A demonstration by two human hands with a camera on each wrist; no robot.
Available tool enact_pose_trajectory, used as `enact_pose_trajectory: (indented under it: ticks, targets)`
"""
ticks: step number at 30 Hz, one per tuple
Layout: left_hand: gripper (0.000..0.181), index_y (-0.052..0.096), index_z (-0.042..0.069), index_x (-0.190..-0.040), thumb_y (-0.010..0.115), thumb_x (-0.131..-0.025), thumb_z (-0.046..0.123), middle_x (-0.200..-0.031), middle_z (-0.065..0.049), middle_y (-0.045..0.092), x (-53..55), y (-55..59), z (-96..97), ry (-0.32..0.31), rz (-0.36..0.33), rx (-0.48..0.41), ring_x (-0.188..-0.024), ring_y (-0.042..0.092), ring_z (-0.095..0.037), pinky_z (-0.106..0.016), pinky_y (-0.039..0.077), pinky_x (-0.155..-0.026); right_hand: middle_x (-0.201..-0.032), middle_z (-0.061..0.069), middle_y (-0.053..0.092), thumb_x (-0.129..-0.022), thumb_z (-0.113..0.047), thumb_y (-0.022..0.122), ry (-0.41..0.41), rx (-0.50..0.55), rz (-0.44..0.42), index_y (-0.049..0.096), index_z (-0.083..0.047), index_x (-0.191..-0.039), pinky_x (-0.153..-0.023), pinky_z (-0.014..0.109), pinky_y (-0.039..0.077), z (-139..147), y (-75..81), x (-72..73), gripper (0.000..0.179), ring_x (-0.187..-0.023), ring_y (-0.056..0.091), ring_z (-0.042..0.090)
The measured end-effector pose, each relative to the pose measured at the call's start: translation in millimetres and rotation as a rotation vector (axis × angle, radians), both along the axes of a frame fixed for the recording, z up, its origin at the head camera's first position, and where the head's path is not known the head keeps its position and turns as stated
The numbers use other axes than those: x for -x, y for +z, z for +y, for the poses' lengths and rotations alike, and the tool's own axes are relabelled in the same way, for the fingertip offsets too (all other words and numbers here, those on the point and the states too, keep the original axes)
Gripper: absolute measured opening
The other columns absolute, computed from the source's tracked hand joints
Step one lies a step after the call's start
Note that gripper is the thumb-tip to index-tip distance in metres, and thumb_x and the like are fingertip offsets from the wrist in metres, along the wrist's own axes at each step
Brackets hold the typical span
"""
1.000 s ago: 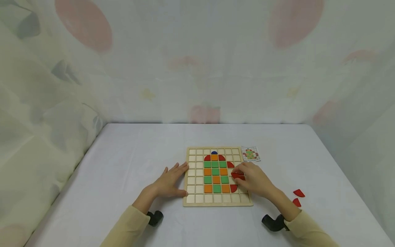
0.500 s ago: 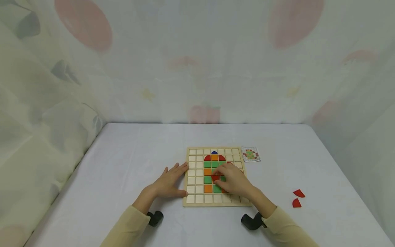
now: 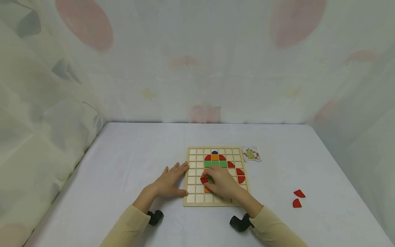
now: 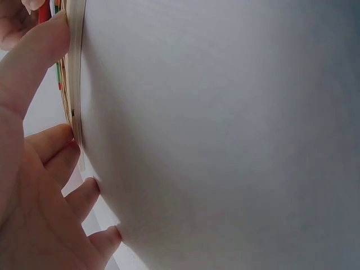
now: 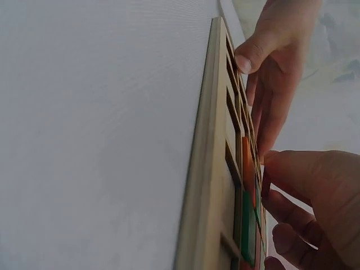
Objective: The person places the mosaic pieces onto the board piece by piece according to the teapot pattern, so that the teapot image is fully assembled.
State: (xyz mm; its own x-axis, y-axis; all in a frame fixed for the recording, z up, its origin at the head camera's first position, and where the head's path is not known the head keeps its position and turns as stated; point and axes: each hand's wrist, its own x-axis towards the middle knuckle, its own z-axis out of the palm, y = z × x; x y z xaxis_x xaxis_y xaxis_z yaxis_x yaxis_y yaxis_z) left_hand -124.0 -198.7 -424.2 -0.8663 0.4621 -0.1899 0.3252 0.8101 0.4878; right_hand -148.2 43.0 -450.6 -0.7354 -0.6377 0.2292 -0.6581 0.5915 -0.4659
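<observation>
A wooden grid board [image 3: 216,204] lies on the table, its middle squares filled with green, orange and red tiles and a blue half-round tile [image 3: 214,152] at the top. My right hand [image 3: 224,183] pinches a red quarter-round tile [image 3: 203,180] over the left side of the coloured pattern, hiding several tiles beneath. In the right wrist view its thumb and fingertips are close over the board. My left hand [image 3: 169,182] rests at the board's left edge with fingers spread, and the left wrist view shows the thumb [image 4: 42,53] and fingertips against the frame.
Two loose red quarter-round tiles [image 3: 297,203] lie on the white table to the right. Beyond the board's upper right corner is a small printed pattern card [image 3: 251,154]. Patterned cloth [image 3: 197,68] walls off the table's back and sides.
My right hand has moved left across the board, carrying the red tile from the right side to the left. Two red tiles at the right side are now uncovered. The left hand stays put.
</observation>
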Motion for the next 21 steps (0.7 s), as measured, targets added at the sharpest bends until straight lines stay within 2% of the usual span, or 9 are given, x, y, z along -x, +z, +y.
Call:
enact_pose_trajectory:
  ticks: [11,21]
  targets:
    - [0.090,0.028,0.007,-0.145,0.074,-0.074,0.038,-0.153,-0.007,0.021,0.0,0.8,0.6,-0.008,0.006,-0.001,-0.139,0.014,-0.037,-0.069,0.009,-0.102,-0.093,-0.005,0.059,-0.080,-0.027,0.069,-0.054,-0.048,0.038,0.065,-0.018,-0.099,-0.076,0.029,0.044,-17.9,2.2,-0.4,0.021,-0.085,0.052,0.011]
    - [0.090,0.028,0.007,-0.145,0.074,-0.074,0.038,-0.153,-0.007,0.022,0.1,1.9,1.4,-0.007,0.020,0.007,-0.139,0.016,-0.038,-0.069,0.010,-0.102,-0.089,-0.004,0.057,-0.079,-0.026,0.070,-0.049,-0.069,0.053,0.066,-0.018,-0.097,-0.072,0.029,0.042,-21.3,2.9,-2.0,0.020,-0.084,0.049,0.013]
